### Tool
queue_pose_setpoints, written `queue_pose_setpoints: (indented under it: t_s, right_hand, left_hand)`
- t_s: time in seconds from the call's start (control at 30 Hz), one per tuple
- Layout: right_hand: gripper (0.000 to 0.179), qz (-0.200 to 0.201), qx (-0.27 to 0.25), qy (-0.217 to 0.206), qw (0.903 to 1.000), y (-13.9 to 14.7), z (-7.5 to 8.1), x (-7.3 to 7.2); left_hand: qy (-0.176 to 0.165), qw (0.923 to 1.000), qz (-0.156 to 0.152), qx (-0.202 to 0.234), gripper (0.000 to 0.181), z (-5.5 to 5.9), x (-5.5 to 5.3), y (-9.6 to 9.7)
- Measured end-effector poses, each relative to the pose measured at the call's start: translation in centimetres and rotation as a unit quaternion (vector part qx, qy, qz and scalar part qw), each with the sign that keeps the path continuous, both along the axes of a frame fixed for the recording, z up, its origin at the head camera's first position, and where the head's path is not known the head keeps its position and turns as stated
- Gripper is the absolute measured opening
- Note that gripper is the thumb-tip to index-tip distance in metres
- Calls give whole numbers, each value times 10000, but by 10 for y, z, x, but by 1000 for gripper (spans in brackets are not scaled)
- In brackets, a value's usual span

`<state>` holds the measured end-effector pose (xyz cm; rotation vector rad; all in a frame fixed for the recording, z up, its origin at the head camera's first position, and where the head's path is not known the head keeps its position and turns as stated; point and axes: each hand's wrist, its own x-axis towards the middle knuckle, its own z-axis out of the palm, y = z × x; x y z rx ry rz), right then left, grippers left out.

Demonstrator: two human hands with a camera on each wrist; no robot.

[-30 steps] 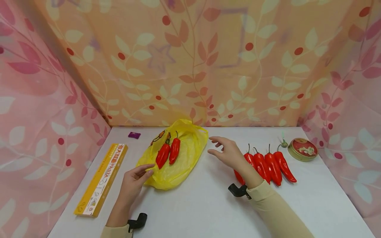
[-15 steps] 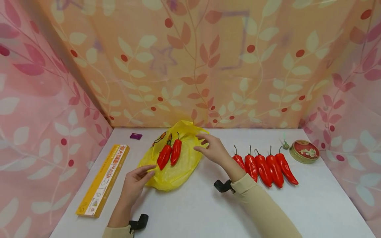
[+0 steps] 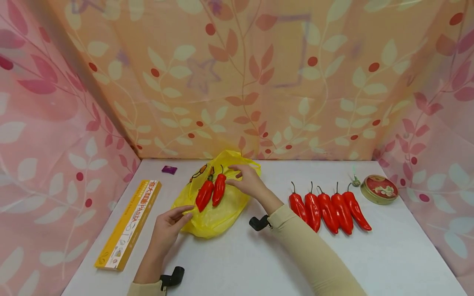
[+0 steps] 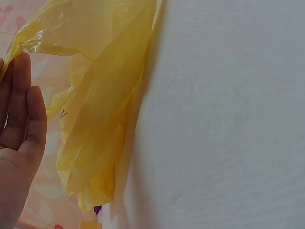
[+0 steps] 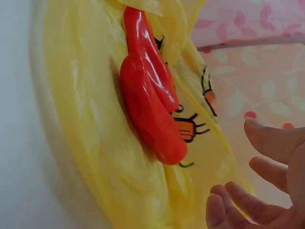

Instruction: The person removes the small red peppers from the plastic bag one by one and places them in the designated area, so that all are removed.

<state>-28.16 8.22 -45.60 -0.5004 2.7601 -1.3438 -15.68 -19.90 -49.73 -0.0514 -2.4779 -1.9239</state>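
Note:
A yellow plastic bag lies spread on the table with two red peppers in it: one on the left, one on the right. At the bag's near left edge my left hand pinches the plastic; in the left wrist view its fingertips meet a gathered fold, the thumb being hidden. My right hand hovers above the bag's right side, close to the right pepper. The right wrist view shows that hand with fingers loosely bent, apart from the peppers and holding nothing.
To the right, several red peppers lie in a row, stems pointing away. Beyond them are a round tin and a small green item. A pasta box and a small purple packet lie left. Patterned cloth surrounds the table.
My right hand has moved left from beside the pepper row to over the bag, uncovering the row's leftmost pepper. The left hand stays at the bag's edge.

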Motion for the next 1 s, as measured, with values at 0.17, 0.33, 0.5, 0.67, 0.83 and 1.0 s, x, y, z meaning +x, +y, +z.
queue_pose_setpoints:
  t_s: [0.17, 0.33, 0.5, 0.67, 0.83, 1.0]
  right_hand:
    - [58, 31, -80, -563, 9984, -15, -4, -13]
    - [65, -50, -218, -914, 9956, -26, -12, -21]
    - [67, -173, -399, -1254, 9912, -37, -21, -25]
    - [67, -394, -316, -1219, 9913, -48, -24, -26]
    - [67, -340, -101, -1203, 9921, -56, -28, -25]
    - [61, -392, 77, -1287, 9909, -59, -32, -23]
  left_hand:
    - [-33, 10000, -4, 32, 31, 2, -1, 0]
    - [171, 9998, -122, 69, 31, 2, -2, 1]
    - [234, 9996, -147, 75, 29, 1, -2, 1]
    - [172, 9997, -147, 22, 30, 1, -2, 0]
    - [84, 9999, -94, -44, 31, 2, -1, -1]
    - [95, 9999, -112, -42, 30, 3, 0, 0]
